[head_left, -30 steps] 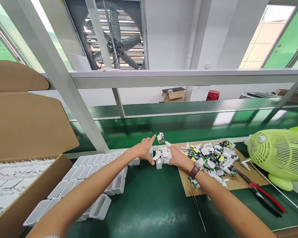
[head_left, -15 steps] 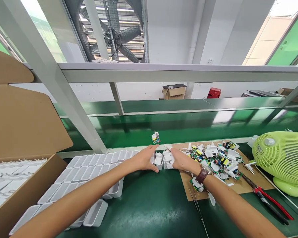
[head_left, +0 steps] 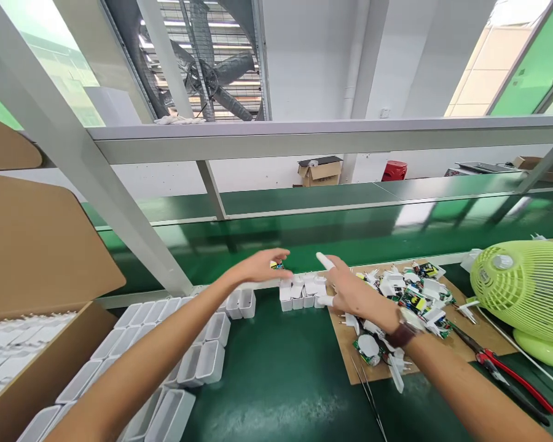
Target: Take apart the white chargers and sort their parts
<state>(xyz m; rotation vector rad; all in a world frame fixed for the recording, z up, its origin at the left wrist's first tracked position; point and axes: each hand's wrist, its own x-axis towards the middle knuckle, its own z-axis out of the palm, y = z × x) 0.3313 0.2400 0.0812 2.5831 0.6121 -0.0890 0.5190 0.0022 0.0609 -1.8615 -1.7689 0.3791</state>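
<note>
My left hand (head_left: pixel 258 266) is over the far edge of the bench, thumb and fingers apart. A small circuit board (head_left: pixel 277 265) with yellow parts shows between them; whether they touch it I cannot tell. My right hand (head_left: pixel 345 285), white covers on two fingertips, is spread at the right end of a short row of small white cases (head_left: pixel 297 302). White pieces fill the tops of these cases. Many open white cases (head_left: pixel 211 362) stand in rows beneath my left forearm. A pile of circuit boards with white plug parts (head_left: pixel 415 294) lies beside my right wrist.
Tweezers (head_left: pixel 371 396) and red-handled pliers (head_left: pixel 511 374) lie on the right, near a green desk fan (head_left: pixel 520 294). A carton of white parts (head_left: pixel 87 337) stands at left. Behind the bench run a green belt (head_left: pixel 350 236) and a metal frame (head_left: pixel 304 138).
My left hand has moved up and left from the row of cases to the circuit board. My right hand has drawn slightly right, uncovering the row. The view has shifted slightly.
</note>
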